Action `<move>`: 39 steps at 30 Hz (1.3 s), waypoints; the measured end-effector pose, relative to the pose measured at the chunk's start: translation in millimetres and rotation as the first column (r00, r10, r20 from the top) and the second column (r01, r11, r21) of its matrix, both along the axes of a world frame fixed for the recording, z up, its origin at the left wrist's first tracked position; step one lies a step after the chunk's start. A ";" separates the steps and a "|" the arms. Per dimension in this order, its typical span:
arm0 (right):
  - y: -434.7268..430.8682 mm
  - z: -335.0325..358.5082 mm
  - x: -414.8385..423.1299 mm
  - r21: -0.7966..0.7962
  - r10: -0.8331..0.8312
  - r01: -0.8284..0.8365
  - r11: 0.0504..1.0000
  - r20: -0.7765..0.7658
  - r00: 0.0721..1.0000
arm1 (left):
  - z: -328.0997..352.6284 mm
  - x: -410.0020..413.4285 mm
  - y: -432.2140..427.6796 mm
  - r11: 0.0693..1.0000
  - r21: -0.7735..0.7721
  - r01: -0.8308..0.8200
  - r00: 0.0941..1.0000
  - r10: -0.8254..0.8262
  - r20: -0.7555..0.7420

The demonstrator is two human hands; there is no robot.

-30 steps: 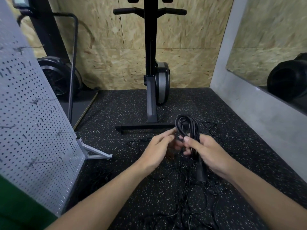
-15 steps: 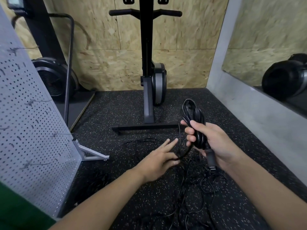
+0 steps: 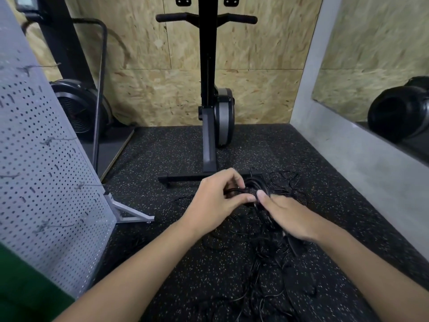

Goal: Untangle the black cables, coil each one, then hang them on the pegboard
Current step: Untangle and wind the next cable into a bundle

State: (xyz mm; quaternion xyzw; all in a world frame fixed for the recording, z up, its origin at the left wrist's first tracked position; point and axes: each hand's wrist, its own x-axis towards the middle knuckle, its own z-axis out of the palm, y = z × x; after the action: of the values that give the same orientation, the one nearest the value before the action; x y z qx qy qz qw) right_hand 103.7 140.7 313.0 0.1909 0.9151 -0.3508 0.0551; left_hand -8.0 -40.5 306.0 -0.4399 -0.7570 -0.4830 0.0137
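Note:
My left hand has its fingers curled round a strand of the thick black cable coil, which sits low between both hands. My right hand holds the same coil from the right, thumb pointing toward the left fingertips; the cable's plug end hangs below my right wrist. A tangle of thin black cables lies on the speckled floor beneath my forearms. The white pegboard stands on the left, with several wire hooks sticking out.
A black exercise machine stands on its floor bar straight ahead against the chipboard wall. A fan-wheel machine sits behind the pegboard. The pegboard's metal foot juts onto the floor. A grey wall with a mirror runs along the right.
My right hand has lowered the coil from chest height back toward the floor. My left hand rose from the floor tangle and took hold of a strand of the coil.

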 end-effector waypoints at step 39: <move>-38.0 -42.5 -18.0 -0.178 -0.144 0.130 0.975 -0.069 0.987 | -47.7 -4.7 30.0 0.915 0.052 -0.400 0.397 0.122 0.910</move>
State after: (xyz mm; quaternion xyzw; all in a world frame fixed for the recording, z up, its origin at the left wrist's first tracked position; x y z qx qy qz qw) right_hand 85.6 102.6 270.5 0.2334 0.8673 -0.4395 0.0098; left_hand -12.7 -10.5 258.3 0.0126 -0.6374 -0.7280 -0.2523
